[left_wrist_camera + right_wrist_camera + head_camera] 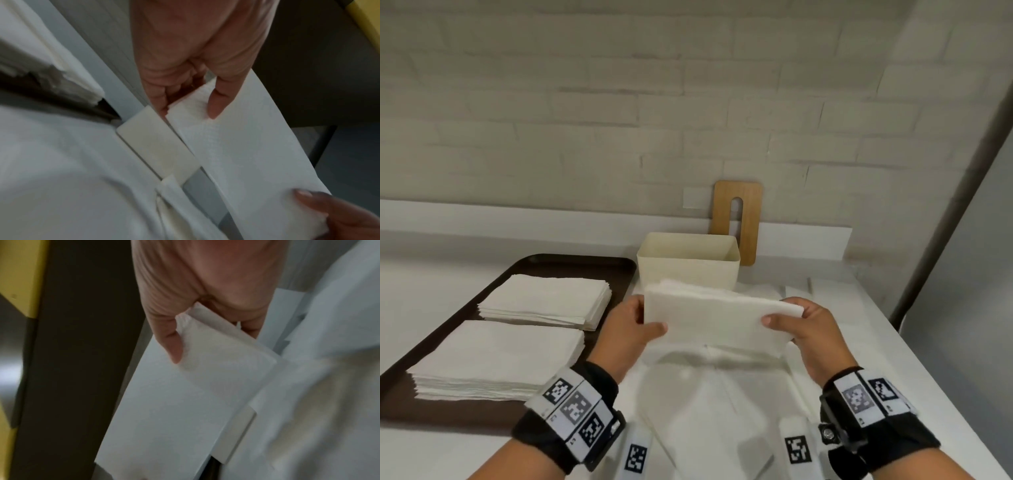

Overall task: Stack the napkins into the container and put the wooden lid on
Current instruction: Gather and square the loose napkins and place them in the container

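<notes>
A folded batch of white napkins [717,320] hangs in the air just in front of the cream container [688,262]. My left hand [633,329] pinches its left end, thumb on the near face. At the right end my right hand [796,325] pinches it the same way. The wrist views show the napkin batch [242,146] [185,402] held between thumb and fingers. The container stands open on the white counter. Behind it the wooden lid [738,219], with a slot in it, leans upright against the wall.
A dark brown tray [571,265] at the left holds two more napkin stacks, one far [548,301] and one near [496,363]. The counter's right edge [914,349] runs diagonally. White cloth [715,411] lies below my hands.
</notes>
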### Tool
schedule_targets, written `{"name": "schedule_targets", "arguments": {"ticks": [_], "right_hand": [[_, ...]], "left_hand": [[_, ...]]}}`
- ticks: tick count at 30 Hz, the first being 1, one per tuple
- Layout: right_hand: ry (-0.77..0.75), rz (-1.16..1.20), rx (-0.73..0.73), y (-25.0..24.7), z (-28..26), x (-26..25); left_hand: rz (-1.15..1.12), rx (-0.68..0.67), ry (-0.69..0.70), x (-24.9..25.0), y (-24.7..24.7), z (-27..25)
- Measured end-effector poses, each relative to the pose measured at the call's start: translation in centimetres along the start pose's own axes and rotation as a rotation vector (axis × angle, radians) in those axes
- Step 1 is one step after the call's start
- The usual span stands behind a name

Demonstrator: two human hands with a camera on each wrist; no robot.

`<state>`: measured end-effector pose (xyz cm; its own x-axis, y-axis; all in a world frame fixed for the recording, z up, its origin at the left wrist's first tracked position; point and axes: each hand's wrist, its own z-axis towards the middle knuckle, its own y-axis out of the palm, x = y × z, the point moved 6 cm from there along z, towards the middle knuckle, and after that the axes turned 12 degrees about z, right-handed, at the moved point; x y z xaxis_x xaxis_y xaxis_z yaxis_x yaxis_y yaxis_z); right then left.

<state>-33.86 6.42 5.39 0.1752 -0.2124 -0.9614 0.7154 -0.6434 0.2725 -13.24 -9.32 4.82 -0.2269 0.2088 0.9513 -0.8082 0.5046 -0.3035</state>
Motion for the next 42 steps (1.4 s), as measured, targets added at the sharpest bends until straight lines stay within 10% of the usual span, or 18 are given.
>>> {"name": "schedule_targets", "arguments": {"ticks": [42], "right_hand": [[0.162, -0.139, 0.053, -1.2, 0.4, 5.2]], "left_hand": [[-0.064, -0.044, -0.128, -3.8, 3.7, 0.1]]}}
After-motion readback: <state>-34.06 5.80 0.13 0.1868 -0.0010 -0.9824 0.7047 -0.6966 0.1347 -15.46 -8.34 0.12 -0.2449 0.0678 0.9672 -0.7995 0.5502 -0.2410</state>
